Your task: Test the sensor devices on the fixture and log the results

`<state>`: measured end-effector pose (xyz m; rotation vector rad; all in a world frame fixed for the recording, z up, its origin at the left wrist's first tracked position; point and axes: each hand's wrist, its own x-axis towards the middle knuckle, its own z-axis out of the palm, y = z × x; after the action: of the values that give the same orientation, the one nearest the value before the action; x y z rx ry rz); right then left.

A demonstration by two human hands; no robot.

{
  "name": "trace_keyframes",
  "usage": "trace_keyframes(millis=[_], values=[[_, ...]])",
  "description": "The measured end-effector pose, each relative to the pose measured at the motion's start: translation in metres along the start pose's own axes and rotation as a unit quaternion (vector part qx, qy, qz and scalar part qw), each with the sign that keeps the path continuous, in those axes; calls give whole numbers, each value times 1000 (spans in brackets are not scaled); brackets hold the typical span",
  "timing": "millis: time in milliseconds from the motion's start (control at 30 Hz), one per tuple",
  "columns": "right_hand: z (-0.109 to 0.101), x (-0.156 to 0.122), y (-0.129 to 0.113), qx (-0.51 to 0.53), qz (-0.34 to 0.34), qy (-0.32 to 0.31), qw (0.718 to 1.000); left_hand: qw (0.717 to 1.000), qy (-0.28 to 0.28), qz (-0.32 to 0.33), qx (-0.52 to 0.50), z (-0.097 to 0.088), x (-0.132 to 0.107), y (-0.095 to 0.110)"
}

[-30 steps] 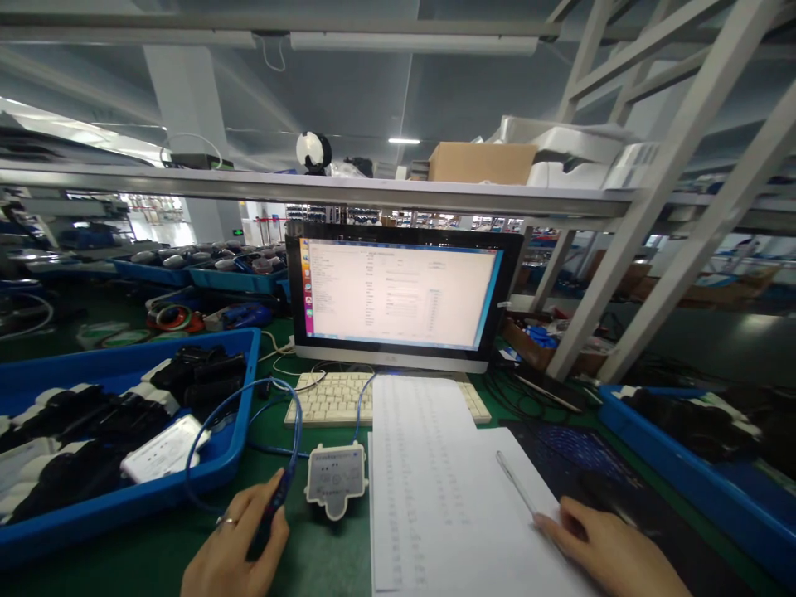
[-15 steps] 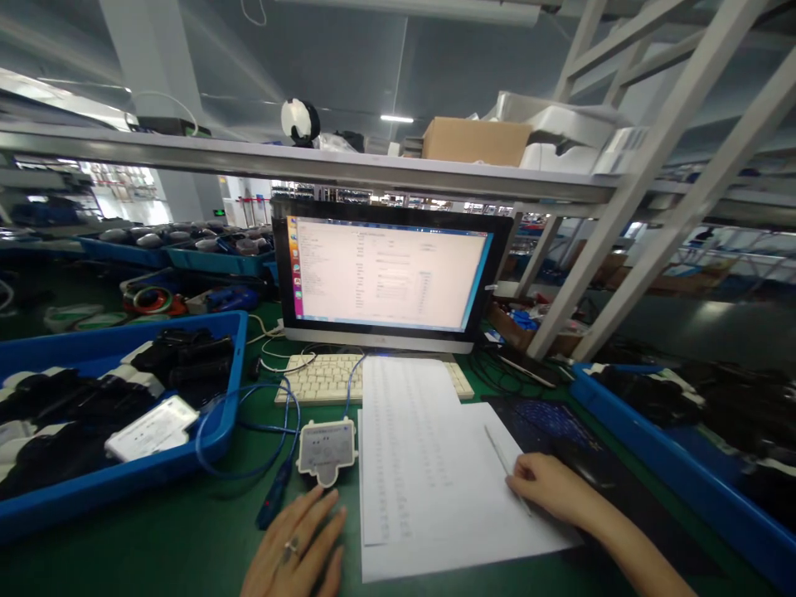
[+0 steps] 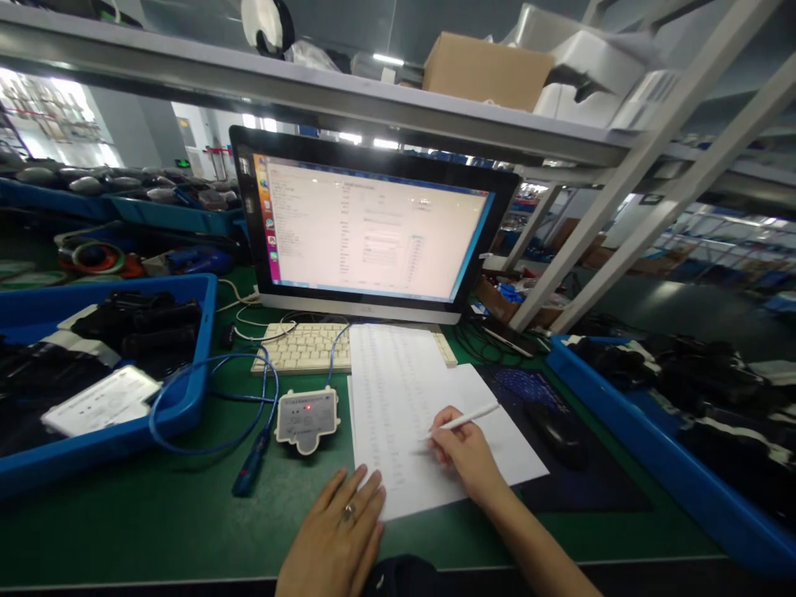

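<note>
My right hand (image 3: pixel 463 454) is closed on a white pen (image 3: pixel 463 420), its tip down on the printed paper sheets (image 3: pixel 404 390) in front of the keyboard (image 3: pixel 304 347). My left hand (image 3: pixel 339 535) lies flat and open on the green table, fingertips at the lower left corner of the paper, a ring on one finger. A small white device (image 3: pixel 307 417) with a red light sits just left of the paper. A blue cable (image 3: pixel 208 390) loops beside it, its blue plug end (image 3: pixel 249 473) lying loose on the table.
A lit monitor (image 3: pixel 366 228) stands behind the keyboard. Blue trays of black and white parts sit at left (image 3: pixel 186 398) and right (image 3: pixel 628 423). A black mouse (image 3: pixel 555 431) rests on a dark mat (image 3: pixel 597 489). A shelf (image 3: pixel 311 83) above holds a cardboard box (image 3: pixel 488 70).
My left hand let go of the blue plug and came to rest flat by the paper. My right hand picked up the pen and brought it onto the sheet. The view tilted down.
</note>
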<state>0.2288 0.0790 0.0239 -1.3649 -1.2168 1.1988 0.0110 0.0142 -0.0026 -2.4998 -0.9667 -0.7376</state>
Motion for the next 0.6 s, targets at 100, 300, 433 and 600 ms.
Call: trace_keyframes(millis=[100, 300, 433, 600], values=[[5, 1, 16, -47, -50, 39, 997, 1000, -8, 1, -7, -1, 0, 1], [-4, -5, 24, -157, -83, 106, 978, 1000, -8, -21, -13, 0, -1, 3], [-2, -7, 25, -190, -81, 99, 973, 998, 4, -47, -35, 1, -2, 6], [-3, -7, 26, -195, -70, 74, 975, 995, 11, -71, -68, 1, -3, 7]])
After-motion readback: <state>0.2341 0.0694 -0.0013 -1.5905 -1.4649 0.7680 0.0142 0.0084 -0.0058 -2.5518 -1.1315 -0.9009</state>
